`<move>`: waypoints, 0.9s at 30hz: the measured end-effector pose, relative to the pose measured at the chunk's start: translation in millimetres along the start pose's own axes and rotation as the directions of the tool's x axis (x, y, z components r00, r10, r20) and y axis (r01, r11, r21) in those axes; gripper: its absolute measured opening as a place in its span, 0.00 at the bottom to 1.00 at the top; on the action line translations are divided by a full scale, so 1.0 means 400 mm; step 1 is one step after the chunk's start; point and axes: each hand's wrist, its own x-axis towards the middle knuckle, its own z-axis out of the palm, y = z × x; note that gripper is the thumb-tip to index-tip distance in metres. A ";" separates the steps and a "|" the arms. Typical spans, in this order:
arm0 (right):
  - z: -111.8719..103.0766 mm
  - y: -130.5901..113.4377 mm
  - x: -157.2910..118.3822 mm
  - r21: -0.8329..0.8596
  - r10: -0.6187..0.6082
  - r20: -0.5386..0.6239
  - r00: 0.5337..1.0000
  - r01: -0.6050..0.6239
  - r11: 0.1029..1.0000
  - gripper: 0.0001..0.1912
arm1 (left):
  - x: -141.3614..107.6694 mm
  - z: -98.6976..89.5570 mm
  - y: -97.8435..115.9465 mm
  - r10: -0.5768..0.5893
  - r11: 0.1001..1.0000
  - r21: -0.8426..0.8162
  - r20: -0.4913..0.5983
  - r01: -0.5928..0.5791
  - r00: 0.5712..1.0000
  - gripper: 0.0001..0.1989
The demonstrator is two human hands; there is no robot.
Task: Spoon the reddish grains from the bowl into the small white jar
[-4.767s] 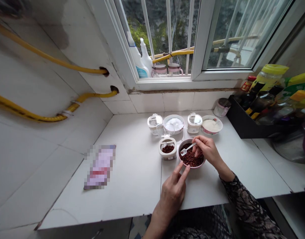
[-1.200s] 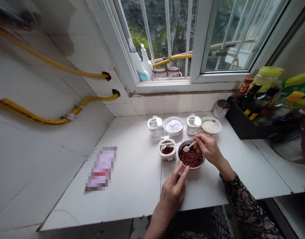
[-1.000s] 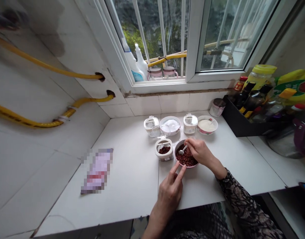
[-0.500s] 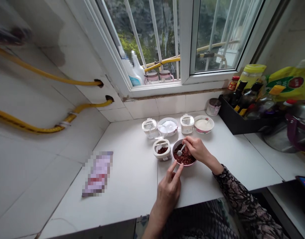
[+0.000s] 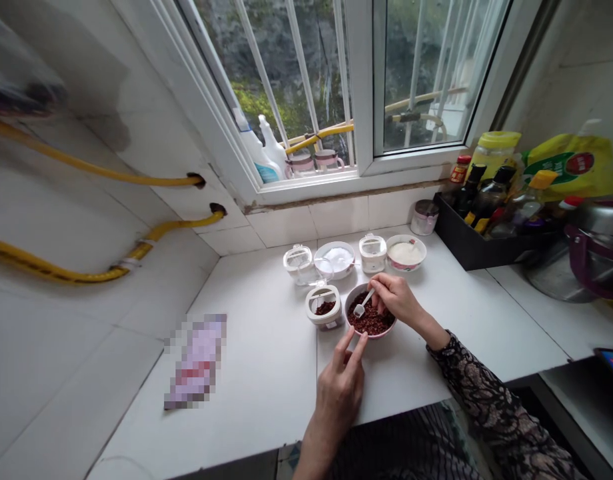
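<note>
A small white spoon [image 5: 362, 305] is pinched in my right hand [image 5: 397, 298], its scoop over the reddish-brown dried spice [image 5: 372, 323] in a bowl [image 5: 350, 328] with a pink outside. Two outstretched fingers of my left hand [image 5: 339, 383] touch the bowl's near rim; that hand holds nothing. Just left of the bowl stands a clear jar [image 5: 325, 309] with a white rim and some of the same dark spice inside. Behind are a bowl of white grains [image 5: 336, 257], a bowl of cream-coloured powder [image 5: 405, 253] and two more white-rimmed jars [image 5: 372, 252].
A black bin of bottles [image 5: 479, 243] and a metal pot with a purple handle [image 5: 561, 257] stand on the right. A small lidded jar [image 5: 425, 217] is by the wall. A purple packet [image 5: 196, 363] lies at left on the white tiled counter [image 5: 266, 373].
The view has shifted slightly. The spoon's scoop has moved a little to the left within the bowl, while my left fingers stay at the rim.
</note>
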 end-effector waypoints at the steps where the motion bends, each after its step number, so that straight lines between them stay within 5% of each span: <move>1: -0.001 0.002 0.002 0.032 0.017 -0.003 1.000 -0.017 0.999 0.11 | 0.001 -0.001 0.001 0.002 1.000 -0.003 -0.004 -0.002 1.000 0.34; 8: -0.014 0.004 0.014 0.237 0.150 0.019 0.988 -0.151 0.960 0.18 | 0.002 0.000 0.003 -0.008 1.000 -0.018 0.003 0.008 1.000 0.34; 16: -0.008 -0.007 0.027 0.304 0.112 -0.052 0.992 -0.091 0.948 0.21 | 0.005 0.005 0.004 -0.002 1.000 -0.020 -0.013 0.002 1.000 0.32; 19: 0.028 -0.022 0.029 0.268 0.004 -0.122 0.992 0.029 0.963 0.21 | 0.005 0.009 0.002 0.003 1.000 -0.020 -0.019 -0.003 1.000 0.32; 22: 0.068 -0.030 0.016 0.048 -0.185 -0.104 0.977 0.190 0.981 0.15 | 0.001 0.014 -0.002 0.006 1.000 -0.021 -0.023 -0.006 1.000 0.33; 27: 0.086 -0.026 -0.011 -0.307 -0.507 0.117 0.854 0.517 0.799 0.10 | 0.001 0.019 -0.005 0.011 1.000 -0.009 -0.029 -0.011 1.000 0.34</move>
